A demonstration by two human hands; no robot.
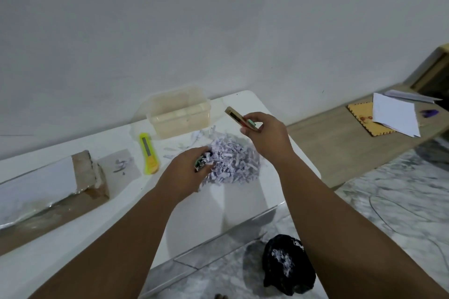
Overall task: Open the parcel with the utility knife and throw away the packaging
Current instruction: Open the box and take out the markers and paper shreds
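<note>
A pile of shredded white paper [232, 161] lies on the white table [245, 201]. My left hand [188, 172] grips a small green item at the pile's left edge. My right hand [266, 135] holds a thin tan wooden piece [237, 116] above the pile's far side. The yellow utility knife [148, 153] lies flat to the left of the pile, away from both hands. An opened cardboard parcel [48, 189] with a white top sits at the table's left.
A clear plastic container [178, 111] stands at the back of the table by the wall. A black bag [288, 264] holding shredded paper sits on the floor below the table's edge. A low wooden shelf [340, 143] at the right carries papers.
</note>
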